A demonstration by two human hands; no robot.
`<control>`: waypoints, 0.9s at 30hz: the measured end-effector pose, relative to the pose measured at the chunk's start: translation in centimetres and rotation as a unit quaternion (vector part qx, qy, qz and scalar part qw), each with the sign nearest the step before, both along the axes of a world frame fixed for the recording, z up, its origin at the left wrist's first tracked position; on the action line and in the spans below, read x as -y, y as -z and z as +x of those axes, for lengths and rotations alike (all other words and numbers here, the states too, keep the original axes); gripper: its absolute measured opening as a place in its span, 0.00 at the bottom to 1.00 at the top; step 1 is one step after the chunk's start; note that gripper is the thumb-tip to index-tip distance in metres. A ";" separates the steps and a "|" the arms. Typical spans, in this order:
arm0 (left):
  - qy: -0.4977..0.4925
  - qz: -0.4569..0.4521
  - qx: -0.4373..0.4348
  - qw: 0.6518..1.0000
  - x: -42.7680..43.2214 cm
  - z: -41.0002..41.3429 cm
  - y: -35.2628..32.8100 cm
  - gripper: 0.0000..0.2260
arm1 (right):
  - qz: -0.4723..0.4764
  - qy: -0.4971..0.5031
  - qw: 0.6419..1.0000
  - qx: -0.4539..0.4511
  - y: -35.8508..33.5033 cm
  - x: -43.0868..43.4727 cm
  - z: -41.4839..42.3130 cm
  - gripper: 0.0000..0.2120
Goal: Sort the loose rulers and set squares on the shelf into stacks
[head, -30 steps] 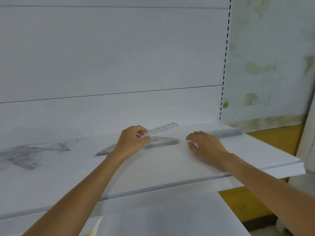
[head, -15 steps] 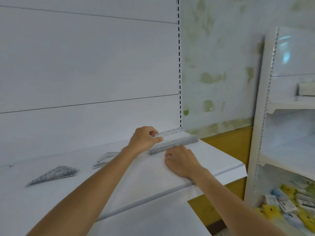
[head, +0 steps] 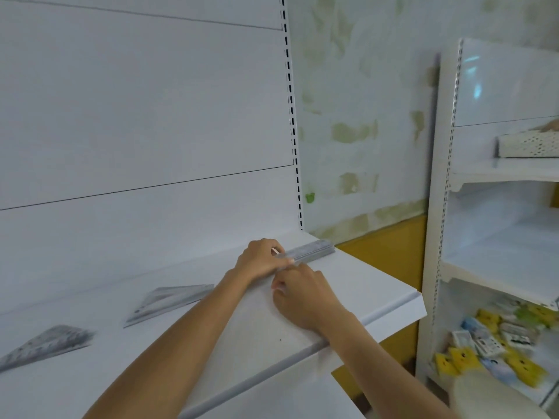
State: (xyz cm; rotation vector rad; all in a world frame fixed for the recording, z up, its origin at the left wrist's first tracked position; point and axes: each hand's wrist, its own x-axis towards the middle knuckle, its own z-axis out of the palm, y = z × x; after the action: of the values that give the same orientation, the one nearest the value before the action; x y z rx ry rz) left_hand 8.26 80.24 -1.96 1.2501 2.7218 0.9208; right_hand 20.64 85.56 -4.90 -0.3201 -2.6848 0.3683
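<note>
Under both hands runs the white shelf [head: 378, 285], and it carries everything. Well off to the left of the fingers lie two flat piles, set apart from each other: the nearer set-square pile [head: 175, 297] and the farther set-square pile [head: 45, 343]. Just beyond the fingers, toward the shelf's back right corner, sits the ruler stack [head: 314, 249], long and narrow, with its edges roughly in line.

The left hand [head: 260, 261] is on the stack's near end, thumb and forefinger pinching it. The right hand [head: 305, 300] crowds in just below, its fingers [head: 279, 285] bent down beside that same end. Whether they hold anything, I cannot tell.

My read is that these are thin clear plastic: light, stiff along the length, slick against each other. A sideways nudge would likely fan the stack out. The best hold looks to be across the long edges near one end, with the other hand squaring up.
</note>
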 end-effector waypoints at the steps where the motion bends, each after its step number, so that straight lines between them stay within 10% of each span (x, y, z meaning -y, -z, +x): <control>1: 0.002 -0.002 0.005 1.000 0.0 -0.1 0.1 0.16 | 0.002 0.002 1.000 0.000 0.0 0.0 0.0 0.13; 17: -0.066 0.015 -0.103 0.992 17.6 -0.1 -0.4 0.14 | 0.015 0.018 1.000 0.015 -1.4 2.1 1.2 0.14; 27: -0.191 0.011 -0.100 0.976 45.7 0.0 -0.5 0.09 | -0.038 -0.178 0.976 -0.118 -4.2 28.8 -9.4 0.14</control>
State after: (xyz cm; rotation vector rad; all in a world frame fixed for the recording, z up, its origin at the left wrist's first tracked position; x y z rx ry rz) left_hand 8.31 34.54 -1.42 0.8770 3.1922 0.8932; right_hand 11.22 56.80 -0.73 0.1790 -2.4902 0.5756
